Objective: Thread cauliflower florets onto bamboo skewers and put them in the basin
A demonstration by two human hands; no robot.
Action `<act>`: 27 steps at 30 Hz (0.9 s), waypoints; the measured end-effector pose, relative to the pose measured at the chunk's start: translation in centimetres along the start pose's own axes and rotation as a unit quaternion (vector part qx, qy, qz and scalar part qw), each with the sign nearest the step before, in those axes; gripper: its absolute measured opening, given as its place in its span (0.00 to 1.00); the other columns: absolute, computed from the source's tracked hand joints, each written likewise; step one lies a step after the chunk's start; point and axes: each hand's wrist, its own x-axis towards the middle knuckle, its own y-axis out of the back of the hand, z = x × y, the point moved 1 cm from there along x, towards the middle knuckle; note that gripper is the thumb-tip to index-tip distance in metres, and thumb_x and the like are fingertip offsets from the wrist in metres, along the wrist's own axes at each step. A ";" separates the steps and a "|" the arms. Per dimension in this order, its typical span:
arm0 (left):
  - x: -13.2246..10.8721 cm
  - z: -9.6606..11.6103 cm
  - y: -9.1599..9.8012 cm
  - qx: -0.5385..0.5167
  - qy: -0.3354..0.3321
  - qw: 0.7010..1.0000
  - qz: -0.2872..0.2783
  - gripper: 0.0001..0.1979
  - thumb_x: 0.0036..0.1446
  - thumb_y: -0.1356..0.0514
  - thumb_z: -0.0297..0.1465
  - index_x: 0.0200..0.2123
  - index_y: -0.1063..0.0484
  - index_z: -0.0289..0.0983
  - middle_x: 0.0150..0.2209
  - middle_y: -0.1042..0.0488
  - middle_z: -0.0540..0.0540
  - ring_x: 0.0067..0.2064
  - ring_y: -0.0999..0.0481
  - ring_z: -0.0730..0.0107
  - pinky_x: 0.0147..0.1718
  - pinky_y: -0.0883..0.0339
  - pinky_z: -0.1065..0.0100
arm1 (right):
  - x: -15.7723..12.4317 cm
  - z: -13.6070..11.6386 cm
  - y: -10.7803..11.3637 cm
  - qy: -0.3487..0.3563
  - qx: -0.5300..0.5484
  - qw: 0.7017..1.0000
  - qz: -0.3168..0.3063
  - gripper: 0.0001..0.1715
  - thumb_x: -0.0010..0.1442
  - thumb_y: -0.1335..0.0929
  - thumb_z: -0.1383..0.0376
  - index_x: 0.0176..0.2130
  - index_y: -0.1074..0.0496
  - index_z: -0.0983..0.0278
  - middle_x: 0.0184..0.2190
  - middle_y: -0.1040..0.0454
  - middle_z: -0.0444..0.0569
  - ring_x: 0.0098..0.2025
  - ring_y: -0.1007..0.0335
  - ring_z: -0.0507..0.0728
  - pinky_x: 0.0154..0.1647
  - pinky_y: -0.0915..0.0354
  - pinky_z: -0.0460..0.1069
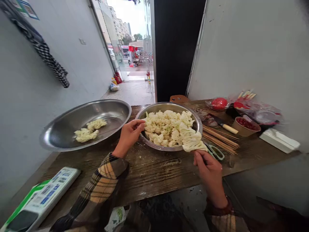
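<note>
Handling cauliflower at the round bowl [198, 125], judged to be midway through piece-by-piece work; seems to call next for a light, steady pinch with the right fingers and for left fingertips ready to lend support; going left to right, see a wide steel basin [64, 124] just left of the bowl, with a few loose florets [88, 133] inside; then, at the bowl's left rim, find the left hand [130, 133], angled up and inward from the near side, fingers curled, thumb and forefinger nearly meeting beside the florets; impossible to tell if gripping anything; within the bowl, note a cauliflower heap [164, 127]; over its near right rim, a large cauliflower piece [191, 140], pinched by its lower end between thumb and curled fingers of the right hand [209, 166], tilted up and leftward from the near right; close to the bowl's right side, partly hidden scissors [217, 152] and wooden skewers [222, 140]; farther right of it, a tub [246, 130] with red contents.
</note>
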 end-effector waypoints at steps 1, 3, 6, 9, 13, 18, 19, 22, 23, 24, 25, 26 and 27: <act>0.1 -0.1 0.1 -0.005 -0.003 1.000 0.002 0.18 0.50 0.40 0.40 0.39 0.24 0.32 0.30 0.23 0.44 0.31 0.27 0.66 0.31 0.35 0.68 | -0.1 0.1 0.2 -0.011 0.003 1.000 0.006 0.15 0.61 0.34 0.57 0.31 0.26 0.64 0.20 0.34 0.42 0.23 0.39 0.51 0.27 0.40 0.46; 0.3 -0.3 0.4 -0.003 -0.016 1.000 0.008 0.16 0.51 0.40 0.40 0.36 0.24 0.33 0.30 0.24 0.45 0.31 0.27 0.67 0.30 0.36 0.68 | -0.2 0.5 0.5 -0.043 0.016 0.999 0.018 0.15 0.60 0.34 0.55 0.33 0.26 0.65 0.19 0.35 0.41 0.22 0.41 0.50 0.24 0.42 0.46; 0.6 -0.5 0.7 0.028 -0.039 0.999 0.013 0.13 0.53 0.42 0.38 0.32 0.25 0.33 0.27 0.26 0.46 0.29 0.30 0.69 0.29 0.38 0.69 | -0.2 0.7 0.7 -0.082 0.038 0.995 0.032 0.17 0.58 0.33 0.53 0.35 0.25 0.65 0.19 0.36 0.41 0.21 0.42 0.50 0.21 0.43 0.45; 0.8 -0.2 0.7 0.069 -0.057 0.996 0.004 0.12 0.53 0.43 0.36 0.29 0.25 0.34 0.27 0.27 0.47 0.30 0.31 0.70 0.28 0.40 0.70 | -0.2 0.7 0.7 -0.092 0.046 0.994 0.039 0.17 0.57 0.32 0.53 0.34 0.25 0.65 0.19 0.36 0.41 0.22 0.42 0.50 0.21 0.42 0.45; 0.7 0.6 0.3 0.124 -0.082 0.988 -0.044 0.09 0.53 0.43 0.32 0.30 0.24 0.34 0.29 0.27 0.47 0.31 0.31 0.70 0.29 0.40 0.70 | -0.3 1.1 0.6 -0.099 0.050 0.993 0.034 0.17 0.56 0.31 0.53 0.36 0.24 0.65 0.19 0.35 0.42 0.22 0.42 0.50 0.21 0.42 0.44; 0.1 1.4 -1.0 0.168 -0.123 0.965 -0.162 0.08 0.54 0.44 0.30 0.32 0.24 0.35 0.32 0.27 0.46 0.32 0.31 0.71 0.32 0.38 0.69 | -0.3 1.6 0.5 -0.100 0.055 0.993 0.024 0.17 0.57 0.32 0.54 0.38 0.24 0.65 0.20 0.34 0.42 0.23 0.41 0.51 0.21 0.42 0.44; 0.0 1.5 -1.3 0.180 -0.127 0.958 -0.183 0.08 0.54 0.44 0.30 0.33 0.24 0.35 0.33 0.27 0.46 0.32 0.30 0.71 0.33 0.38 0.69 | -0.3 1.6 0.4 -0.099 0.057 0.993 0.022 0.17 0.57 0.31 0.54 0.38 0.24 0.65 0.20 0.34 0.42 0.22 0.41 0.50 0.21 0.42 0.44; -0.2 1.7 -2.2 0.231 -0.128 0.936 -0.232 0.08 0.54 0.43 0.30 0.34 0.24 0.36 0.35 0.26 0.45 0.33 0.30 0.70 0.34 0.38 0.68 | -0.3 1.4 0.2 -0.100 0.069 0.992 0.015 0.17 0.57 0.31 0.54 0.37 0.24 0.65 0.19 0.35 0.42 0.22 0.41 0.50 0.21 0.42 0.44; -0.3 1.7 -2.4 0.245 -0.130 0.929 -0.246 0.08 0.53 0.42 0.30 0.33 0.24 0.36 0.35 0.26 0.45 0.33 0.29 0.69 0.34 0.38 0.67 | -0.3 1.3 0.2 -0.100 0.073 0.992 0.015 0.17 0.57 0.31 0.54 0.37 0.24 0.65 0.19 0.35 0.42 0.22 0.42 0.50 0.21 0.42 0.44; -0.3 1.7 -2.6 0.254 -0.134 0.922 -0.259 0.07 0.53 0.42 0.30 0.32 0.24 0.36 0.35 0.26 0.45 0.34 0.29 0.68 0.35 0.38 0.67 | -0.3 1.3 0.2 -0.099 0.076 0.992 0.015 0.16 0.57 0.31 0.54 0.37 0.24 0.65 0.19 0.35 0.41 0.22 0.42 0.50 0.21 0.42 0.44; -0.2 1.8 -2.7 0.257 -0.138 0.918 -0.268 0.07 0.53 0.42 0.30 0.31 0.24 0.37 0.34 0.26 0.45 0.35 0.29 0.68 0.36 0.39 0.67 | -0.3 1.2 0.2 -0.099 0.076 0.992 0.016 0.16 0.57 0.31 0.54 0.37 0.24 0.64 0.19 0.36 0.41 0.21 0.42 0.50 0.21 0.42 0.44; -0.2 1.8 -2.8 0.252 -0.140 0.919 -0.270 0.07 0.53 0.43 0.29 0.30 0.24 0.37 0.34 0.26 0.45 0.35 0.29 0.67 0.36 0.39 0.67 | -0.3 1.2 0.3 -0.101 0.075 0.992 0.017 0.16 0.57 0.31 0.54 0.37 0.24 0.64 0.19 0.36 0.41 0.21 0.42 0.50 0.21 0.43 0.44; -0.1 1.7 -2.9 0.239 -0.137 0.924 -0.263 0.06 0.53 0.43 0.29 0.29 0.25 0.37 0.33 0.26 0.45 0.35 0.29 0.68 0.36 0.39 0.67 | -0.4 1.2 0.3 -0.104 0.073 0.992 0.019 0.16 0.57 0.31 0.54 0.36 0.24 0.64 0.19 0.35 0.42 0.22 0.42 0.50 0.21 0.43 0.44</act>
